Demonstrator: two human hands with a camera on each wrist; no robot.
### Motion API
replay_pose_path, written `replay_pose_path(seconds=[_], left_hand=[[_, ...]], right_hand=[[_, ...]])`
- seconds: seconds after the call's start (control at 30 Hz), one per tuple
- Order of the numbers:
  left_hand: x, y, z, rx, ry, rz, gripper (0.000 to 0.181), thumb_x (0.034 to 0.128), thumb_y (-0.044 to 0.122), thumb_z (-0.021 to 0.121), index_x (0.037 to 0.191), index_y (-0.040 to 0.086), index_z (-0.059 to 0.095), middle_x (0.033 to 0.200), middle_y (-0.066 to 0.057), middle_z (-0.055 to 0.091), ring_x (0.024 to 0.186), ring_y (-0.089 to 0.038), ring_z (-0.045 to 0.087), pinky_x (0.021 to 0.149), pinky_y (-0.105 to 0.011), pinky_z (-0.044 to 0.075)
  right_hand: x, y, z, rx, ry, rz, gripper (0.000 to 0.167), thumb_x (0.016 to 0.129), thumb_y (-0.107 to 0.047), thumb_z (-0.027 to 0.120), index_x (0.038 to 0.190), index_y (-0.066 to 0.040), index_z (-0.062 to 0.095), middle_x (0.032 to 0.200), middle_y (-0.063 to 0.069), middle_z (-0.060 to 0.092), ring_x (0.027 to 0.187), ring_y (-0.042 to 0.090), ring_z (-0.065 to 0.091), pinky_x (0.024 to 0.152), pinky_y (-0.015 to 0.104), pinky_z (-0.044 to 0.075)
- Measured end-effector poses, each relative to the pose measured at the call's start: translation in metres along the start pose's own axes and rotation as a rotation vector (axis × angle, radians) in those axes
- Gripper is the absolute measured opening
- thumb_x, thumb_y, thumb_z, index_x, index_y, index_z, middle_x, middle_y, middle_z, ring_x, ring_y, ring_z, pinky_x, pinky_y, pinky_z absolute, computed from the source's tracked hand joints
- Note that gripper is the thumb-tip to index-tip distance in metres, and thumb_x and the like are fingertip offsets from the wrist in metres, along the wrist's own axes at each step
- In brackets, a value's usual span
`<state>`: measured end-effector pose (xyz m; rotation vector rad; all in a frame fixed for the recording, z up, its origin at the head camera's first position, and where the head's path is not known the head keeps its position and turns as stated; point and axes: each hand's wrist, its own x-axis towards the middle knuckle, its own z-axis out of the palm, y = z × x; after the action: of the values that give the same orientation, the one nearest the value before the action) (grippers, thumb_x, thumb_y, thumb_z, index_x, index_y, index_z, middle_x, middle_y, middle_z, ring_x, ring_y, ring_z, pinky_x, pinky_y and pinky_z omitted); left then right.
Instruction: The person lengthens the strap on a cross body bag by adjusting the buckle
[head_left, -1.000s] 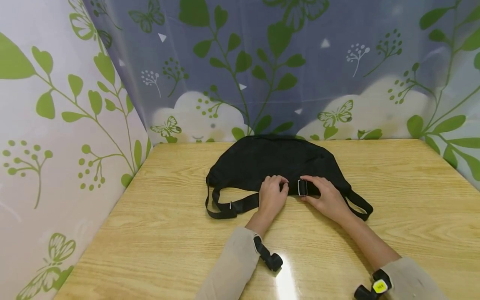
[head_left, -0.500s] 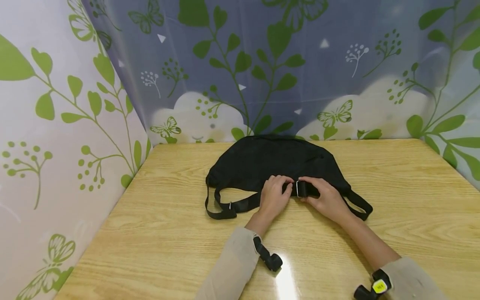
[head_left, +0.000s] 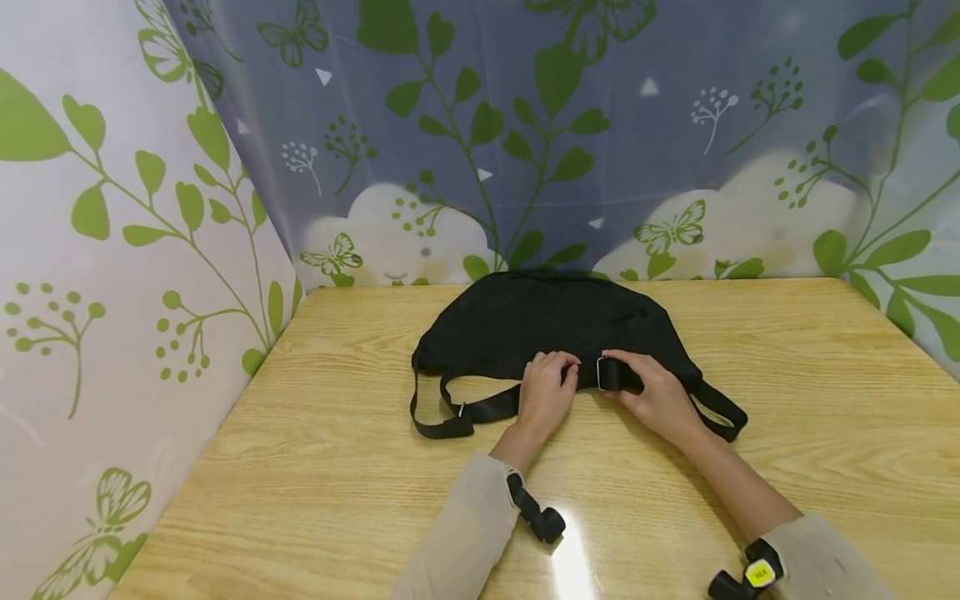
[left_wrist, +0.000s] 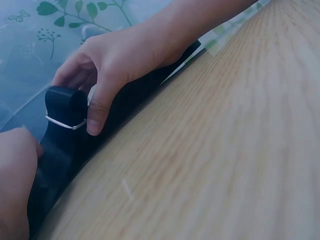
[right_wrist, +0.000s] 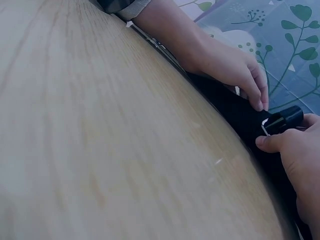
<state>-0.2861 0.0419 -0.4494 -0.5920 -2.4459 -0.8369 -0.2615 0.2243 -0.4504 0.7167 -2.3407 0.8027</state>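
Observation:
A black bag (head_left: 555, 321) lies at the table's back edge, its straps looping out on both sides. My left hand (head_left: 546, 398) pinches the black strap (head_left: 497, 407) in front of the bag. Just right of it, my right hand (head_left: 657, 402) holds a metal slide buckle (head_left: 600, 374) and the strap folded through it, between thumb and fingers. In the left wrist view the folded strap (left_wrist: 65, 102) stands up as a loop above the buckle (left_wrist: 65, 123), the right thumb against its side. The right wrist view shows the left fingertips on the strap beside the buckle (right_wrist: 265, 127).
The wooden table (head_left: 315, 500) reaches to a patterned cloth backdrop (head_left: 450, 125) behind and at the left. A second small metal ring (head_left: 461, 410) sits on the strap at the left. Black straps with small devices are on both wrists.
My left hand shifted slightly right toward the buckle, then back left. The buckle moved a little left and then right again, and the left strap loop has shifted slightly.

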Motion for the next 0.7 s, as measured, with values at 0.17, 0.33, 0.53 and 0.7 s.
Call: replay_pose_path(seconds=[0.17, 0.33, 0.53, 0.7], left_hand=[[0.0005, 0.0008, 0.0007, -0.051, -0.045, 0.042, 0.012, 0.0915, 0.018, 0.058, 0.096, 0.014, 0.068, 0.093, 0.004, 0.064, 0.085, -0.012, 0.053, 0.075, -0.023, 0.039], [0.0005, -0.0001, 0.0006, -0.007, 0.010, 0.024, 0.012, 0.0894, 0.017, 0.060, 0.097, 0.016, 0.068, 0.092, 0.005, 0.063, 0.083, -0.012, 0.053, 0.073, -0.025, 0.039], [0.0004, -0.0010, 0.0006, 0.028, 0.055, -0.034, 0.007, 0.0869, 0.014, 0.062, 0.091, 0.015, 0.068, 0.088, 0.004, 0.063, 0.079, -0.013, 0.053, 0.069, -0.025, 0.040], [-0.0003, 0.0003, 0.0001, -0.072, 0.008, 0.018, 0.008, 0.0886, 0.013, 0.061, 0.094, 0.014, 0.067, 0.091, 0.004, 0.062, 0.084, -0.012, 0.054, 0.075, -0.023, 0.043]], right_hand=[[0.0003, -0.0007, -0.0008, 0.014, -0.017, -0.033, 0.062, 0.062, 0.000, 0.082, 0.118, -0.002, 0.057, 0.111, 0.015, 0.058, 0.104, 0.030, 0.053, 0.085, 0.043, 0.042], [0.0004, -0.0018, -0.0015, -0.004, 0.003, -0.010, 0.060, 0.063, 0.002, 0.081, 0.118, -0.003, 0.057, 0.110, 0.016, 0.058, 0.103, 0.031, 0.052, 0.084, 0.044, 0.042], [0.0006, -0.0028, -0.0027, -0.020, 0.032, 0.035, 0.060, 0.063, 0.004, 0.080, 0.119, -0.005, 0.058, 0.110, 0.017, 0.058, 0.103, 0.032, 0.051, 0.083, 0.047, 0.042], [-0.0006, -0.0014, -0.0013, -0.007, 0.014, 0.008, 0.061, 0.062, 0.004, 0.081, 0.118, -0.005, 0.058, 0.110, 0.014, 0.058, 0.104, 0.029, 0.051, 0.084, 0.045, 0.042]])
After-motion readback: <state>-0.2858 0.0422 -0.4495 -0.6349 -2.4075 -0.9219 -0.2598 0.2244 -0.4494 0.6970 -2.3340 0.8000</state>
